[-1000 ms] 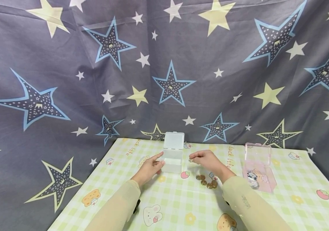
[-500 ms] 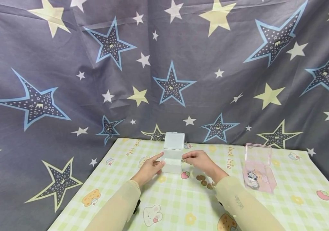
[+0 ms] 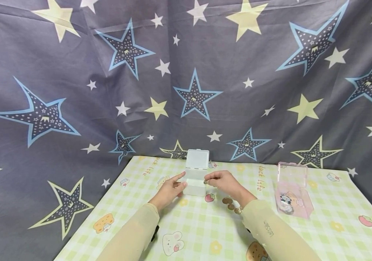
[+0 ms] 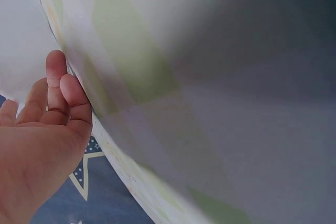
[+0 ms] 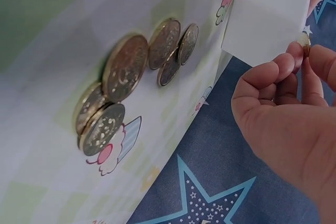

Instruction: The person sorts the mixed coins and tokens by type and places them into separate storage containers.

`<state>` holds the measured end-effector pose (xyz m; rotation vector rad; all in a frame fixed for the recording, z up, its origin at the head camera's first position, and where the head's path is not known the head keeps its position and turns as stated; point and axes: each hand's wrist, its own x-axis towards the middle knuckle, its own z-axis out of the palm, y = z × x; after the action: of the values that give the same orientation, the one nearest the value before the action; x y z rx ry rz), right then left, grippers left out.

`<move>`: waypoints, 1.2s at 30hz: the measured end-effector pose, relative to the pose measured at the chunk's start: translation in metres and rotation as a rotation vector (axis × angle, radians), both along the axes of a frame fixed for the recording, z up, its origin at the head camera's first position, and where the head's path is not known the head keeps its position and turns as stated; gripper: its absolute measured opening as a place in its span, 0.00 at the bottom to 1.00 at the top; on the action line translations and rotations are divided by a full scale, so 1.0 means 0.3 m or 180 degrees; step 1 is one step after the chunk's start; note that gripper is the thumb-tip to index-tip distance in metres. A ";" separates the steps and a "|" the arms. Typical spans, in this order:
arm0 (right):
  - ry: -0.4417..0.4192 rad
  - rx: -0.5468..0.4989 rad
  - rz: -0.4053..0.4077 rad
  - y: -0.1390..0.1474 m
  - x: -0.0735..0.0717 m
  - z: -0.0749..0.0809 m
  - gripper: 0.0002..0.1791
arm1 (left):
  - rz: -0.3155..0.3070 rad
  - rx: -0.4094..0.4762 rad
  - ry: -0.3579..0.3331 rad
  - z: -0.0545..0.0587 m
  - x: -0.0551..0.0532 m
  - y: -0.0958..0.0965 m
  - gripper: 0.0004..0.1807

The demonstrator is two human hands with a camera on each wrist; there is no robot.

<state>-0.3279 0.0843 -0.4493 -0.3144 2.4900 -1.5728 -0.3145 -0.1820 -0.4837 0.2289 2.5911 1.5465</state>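
My left hand [image 3: 169, 190] holds the left side of a small white plastic box [image 3: 195, 189], its thumb and index finger at the rim. The box's lid [image 3: 197, 158] stands raised at the back. In the right wrist view, the thumb and index finger of my right hand [image 5: 286, 93] pinch a gold-coloured coin [image 5: 304, 40] on edge. Seen from the head, my right hand [image 3: 226, 183] is at the box's right rim. Several loose coins [image 5: 125, 66] lie on the tablecloth below my right forearm, partly hidden by the sleeve in the head view. The box's floor is hidden.
To the right, a clear pink box [image 3: 295, 203] stands with its lid up and dark and white printed items inside. A green checked tablecloth [image 3: 202, 228] with cartoon prints covers the table. A dark star-patterned curtain [image 3: 147, 83] hangs right behind it.
My right hand has moved left with the coin, from beside the white box to its right rim. The sleeve now covers some of the loose coins. My left hand stays in place.
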 end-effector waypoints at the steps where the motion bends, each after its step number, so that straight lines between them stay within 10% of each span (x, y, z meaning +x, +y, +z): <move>1: 0.0008 0.0000 0.0000 0.000 0.000 -0.001 0.13 | -0.0001 -0.0001 0.0003 0.000 0.001 0.000 0.33; 36: -0.0077 0.0010 -0.0023 0.001 -0.004 -0.005 0.13 | 0.0025 0.0000 -0.0002 -0.008 -0.006 0.000 0.33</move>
<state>-0.3292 0.0847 -0.4507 -0.2843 2.4779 -1.5658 -0.3163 -0.1819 -0.4861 0.2183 2.5947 1.5487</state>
